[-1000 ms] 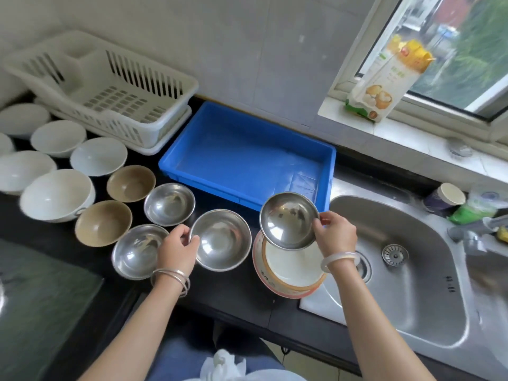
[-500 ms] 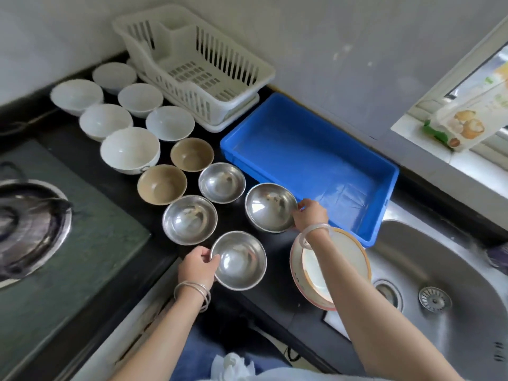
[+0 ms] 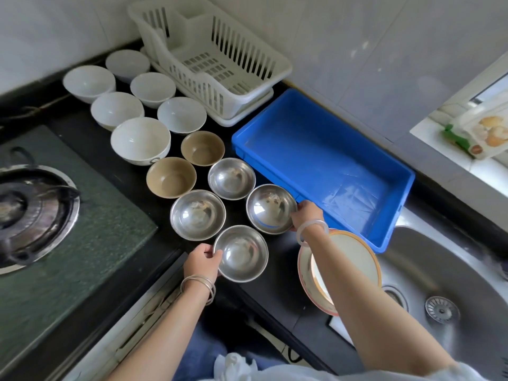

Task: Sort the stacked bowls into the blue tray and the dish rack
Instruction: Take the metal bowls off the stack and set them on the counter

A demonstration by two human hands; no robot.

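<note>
Several steel bowls sit on the black counter. My left hand (image 3: 202, 262) grips the rim of the nearest steel bowl (image 3: 241, 253). My right hand (image 3: 306, 214) holds the right edge of another steel bowl (image 3: 271, 209), which rests beside the blue tray (image 3: 324, 163). Two more steel bowls (image 3: 198, 214) (image 3: 231, 178) stand behind them, then two brown bowls (image 3: 171, 177) (image 3: 203, 147) and several white bowls (image 3: 140, 140). The blue tray is empty. The white dish rack (image 3: 211, 59) stands empty at the back.
A stack of plates (image 3: 354, 259) sits at the counter's right edge, partly under my right arm. The steel sink (image 3: 445, 284) lies to the right, a gas burner (image 3: 30, 213) on the hob to the left. A food packet (image 3: 483, 133) rests on the windowsill.
My right hand has lowered its steel bowl from above the plates onto the counter beside the tray. My left hand has slid its bowl toward the counter's front edge. The view swung left.
</note>
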